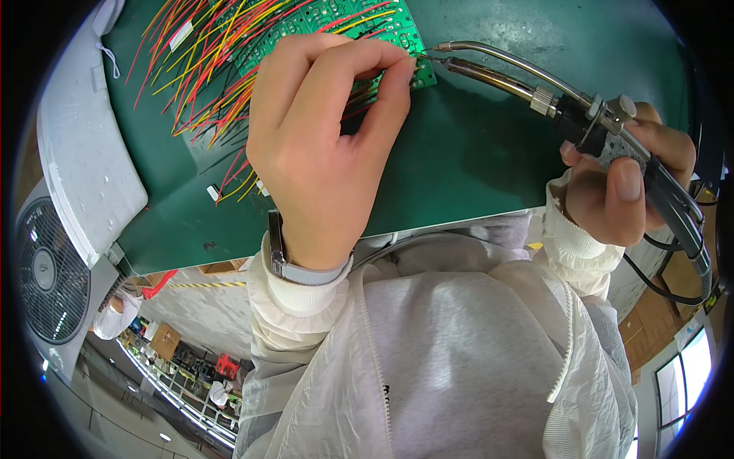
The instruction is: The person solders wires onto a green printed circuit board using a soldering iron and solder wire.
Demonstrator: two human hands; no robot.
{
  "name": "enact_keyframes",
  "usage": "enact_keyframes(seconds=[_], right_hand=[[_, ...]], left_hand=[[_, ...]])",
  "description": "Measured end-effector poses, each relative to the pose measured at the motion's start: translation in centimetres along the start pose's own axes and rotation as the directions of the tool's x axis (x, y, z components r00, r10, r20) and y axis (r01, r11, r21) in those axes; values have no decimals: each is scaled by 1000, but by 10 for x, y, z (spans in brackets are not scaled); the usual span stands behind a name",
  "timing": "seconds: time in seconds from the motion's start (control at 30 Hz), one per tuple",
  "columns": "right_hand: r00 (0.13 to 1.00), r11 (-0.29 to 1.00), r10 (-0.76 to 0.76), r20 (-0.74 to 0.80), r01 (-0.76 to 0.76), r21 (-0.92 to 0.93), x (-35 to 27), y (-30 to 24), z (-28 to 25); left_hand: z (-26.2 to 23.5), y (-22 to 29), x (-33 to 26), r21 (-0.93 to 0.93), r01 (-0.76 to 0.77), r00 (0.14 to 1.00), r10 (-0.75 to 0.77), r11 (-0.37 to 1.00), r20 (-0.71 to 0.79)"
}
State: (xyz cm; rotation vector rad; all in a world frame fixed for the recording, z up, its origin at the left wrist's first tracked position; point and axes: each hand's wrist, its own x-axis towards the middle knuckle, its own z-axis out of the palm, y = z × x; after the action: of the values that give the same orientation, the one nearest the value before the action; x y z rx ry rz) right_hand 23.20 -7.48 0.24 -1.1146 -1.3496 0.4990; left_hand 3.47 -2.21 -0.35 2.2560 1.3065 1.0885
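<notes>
On the green mat (474, 145), the left hand (321, 145) pinches its fingers together on a wire at the corner of the green board (382, 23), keeping it steady. The right hand (627, 183) grips the soldering tool (535, 92), whose tip touches that same corner.

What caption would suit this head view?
Left hand pinches a green circuit board trailing red and yellow wires; right hand holds a soldering iron.

The left hand (321, 145) pinches with fingertips at the circuit board (397, 30) corner; the right hand (623, 183), further right of it, is closed in a grip.
</notes>
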Motion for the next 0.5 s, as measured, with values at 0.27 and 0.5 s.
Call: enact_keyframes(seconds=[0.27,0.5], right_hand=[[999,999,-33,25,33,1,1,1,0],[999,999,-23,49,21,35,0,1,-2]], left_hand=[[0,2,1,2,1,1000,-1,1000,2],[0,2,2,11,6,1000,-6,1000,12]])
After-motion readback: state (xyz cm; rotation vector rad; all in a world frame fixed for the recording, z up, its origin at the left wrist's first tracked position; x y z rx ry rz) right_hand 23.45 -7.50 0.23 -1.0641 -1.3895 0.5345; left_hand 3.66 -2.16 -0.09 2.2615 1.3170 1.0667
